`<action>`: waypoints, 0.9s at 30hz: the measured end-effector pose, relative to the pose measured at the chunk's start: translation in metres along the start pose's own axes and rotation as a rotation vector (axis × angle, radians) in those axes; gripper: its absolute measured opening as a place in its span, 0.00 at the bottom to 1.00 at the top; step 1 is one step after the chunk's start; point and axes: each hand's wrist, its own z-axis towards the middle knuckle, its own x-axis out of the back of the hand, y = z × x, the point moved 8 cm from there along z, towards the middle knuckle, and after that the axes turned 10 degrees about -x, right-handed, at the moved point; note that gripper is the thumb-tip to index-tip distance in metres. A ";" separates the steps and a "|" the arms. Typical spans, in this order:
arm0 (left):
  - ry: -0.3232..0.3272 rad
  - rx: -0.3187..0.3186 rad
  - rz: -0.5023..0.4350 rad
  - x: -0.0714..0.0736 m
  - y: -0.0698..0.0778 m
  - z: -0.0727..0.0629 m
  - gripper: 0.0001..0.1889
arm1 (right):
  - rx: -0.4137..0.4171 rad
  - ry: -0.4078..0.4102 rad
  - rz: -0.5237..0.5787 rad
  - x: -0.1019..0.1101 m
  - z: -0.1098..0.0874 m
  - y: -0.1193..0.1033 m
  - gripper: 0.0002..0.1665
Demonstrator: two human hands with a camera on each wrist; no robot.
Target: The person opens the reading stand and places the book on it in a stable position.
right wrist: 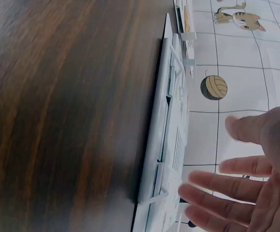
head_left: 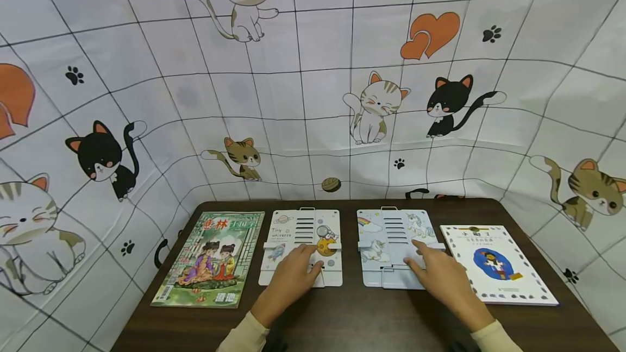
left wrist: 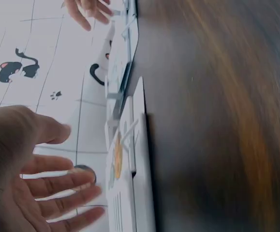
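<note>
Two folded book stands lie flat side by side in the head view. The left one, white with a "Tiny universe" print (head_left: 283,227), has an astronaut and a planet on it. Pale blue with unicorns and a rainbow, the right stand (head_left: 395,257) carries the same slots and wire clips. My left hand (head_left: 292,276) is over the lower right of the white stand, fingers spread and relaxed. Over the unicorn stand's lower right side is my right hand (head_left: 442,276), its fingers loosely extended. Both wrist views show a gap between each hand (left wrist: 48,188) and its stand; neither holds anything.
A green illustrated magazine (head_left: 210,265) lies at the left of the dark wooden table (head_left: 337,319). On the right is a white book (head_left: 499,281) with a blue round picture. A cat-patterned curtain (head_left: 323,96) hangs behind and around the table.
</note>
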 end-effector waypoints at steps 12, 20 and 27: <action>0.077 -0.078 -0.149 -0.024 0.043 0.025 0.03 | -0.098 -0.067 0.072 -0.008 0.008 0.030 0.10; 0.029 -0.137 -0.111 -0.061 0.074 0.042 0.05 | -0.149 -0.089 0.082 -0.011 0.010 0.041 0.08; 0.008 -0.122 -0.083 -0.081 0.090 0.055 0.05 | -0.171 -0.152 0.049 -0.012 0.007 0.044 0.11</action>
